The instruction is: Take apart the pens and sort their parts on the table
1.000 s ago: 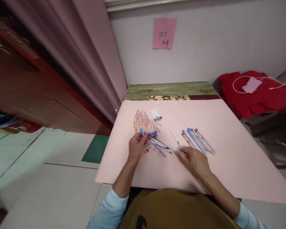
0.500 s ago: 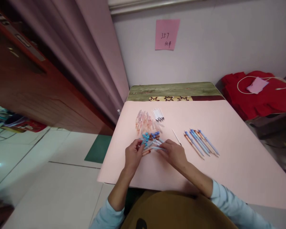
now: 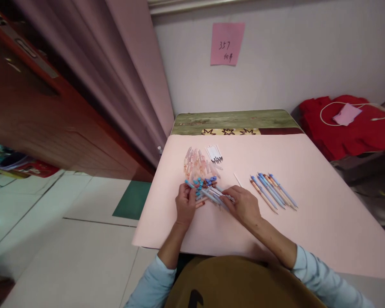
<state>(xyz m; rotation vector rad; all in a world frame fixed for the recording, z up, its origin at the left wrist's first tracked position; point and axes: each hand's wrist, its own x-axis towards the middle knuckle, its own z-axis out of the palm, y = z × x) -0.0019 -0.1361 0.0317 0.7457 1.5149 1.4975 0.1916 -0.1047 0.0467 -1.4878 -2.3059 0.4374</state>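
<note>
My left hand (image 3: 185,205) is closed around a light-blue pen barrel (image 3: 189,184), whose upper end shows above the fingers. On the right of the pile, my right hand (image 3: 245,206) has its fingers pinched together by pale-blue and whitish pen barrels (image 3: 215,196); what exactly sits in the pinch is unclear. Blue and brown small pen parts (image 3: 207,182) lie heaped just beyond both hands. An orange-brown pen barrel (image 3: 200,205) rests between them. A single white refill (image 3: 237,179) lies behind my right hand, which covers its lower end.
Clear, pinkish pen parts (image 3: 195,161) form a pile farther back, beside a bundle of white refills with black ends (image 3: 214,153). Several blue and brown pens (image 3: 272,192) lie in a row at right. A pink sheet (image 3: 314,231) covers the table. Red cloth (image 3: 368,132) sits beyond its right side.
My right hand has moved right, partly covering the loose refill. My left hand has shifted slightly right, and a blue barrel now sticks up from its fingers.
</note>
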